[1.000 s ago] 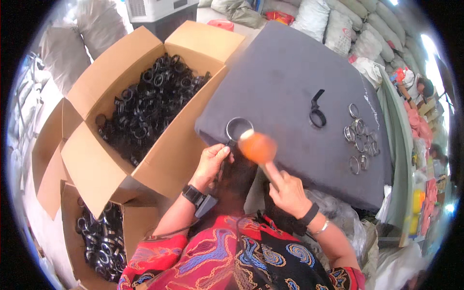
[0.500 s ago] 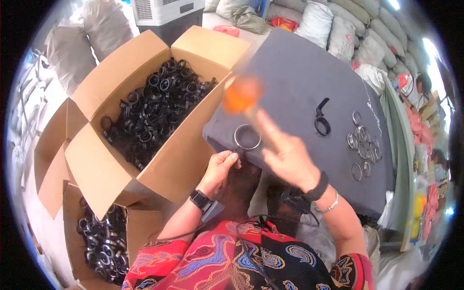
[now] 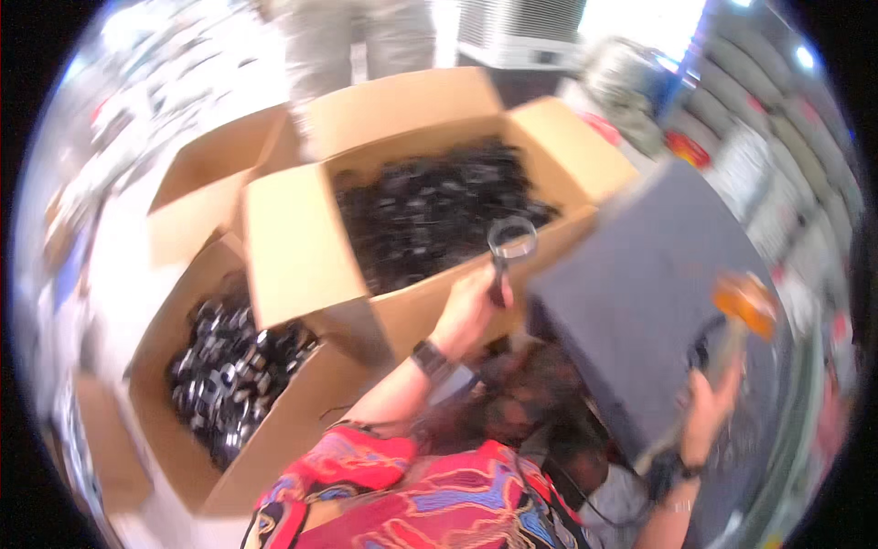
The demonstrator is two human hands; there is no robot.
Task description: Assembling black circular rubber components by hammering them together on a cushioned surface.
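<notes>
A worker's left hand [image 3: 468, 306] grips the dark stem of a ring [image 3: 499, 262], holding it up against the view of a large box's near wall, while the right hand [image 3: 712, 403] is closed around the handle of an orange-headed mallet [image 3: 745, 304] over the table [image 3: 613, 293] at right. A loosened left grip could let the ring slip into the large box or down the gap between box and table, where it would be hard to pick out. The mallet's head appears close to a dark piece [image 3: 702, 346] on the table; a careless swing might knock that piece away, though blur hides whether they touch. The boxes' open flaps could also snag a passing wrist or the cord near the worker's lap.

The large cardboard box [image 3: 412, 320], in the middle, holds a deep heap of black parts [image 3: 439, 206], spread nearly wall to wall below its rim. The smaller cardboard box [image 3: 283, 393], nearer and to the left, is piled with shiny dark rings [image 3: 229, 371]; a loose flap leans over its far side. More open cardboard [image 3: 210, 206] stands at far left, its contents, if any, impossible to make out.
</notes>
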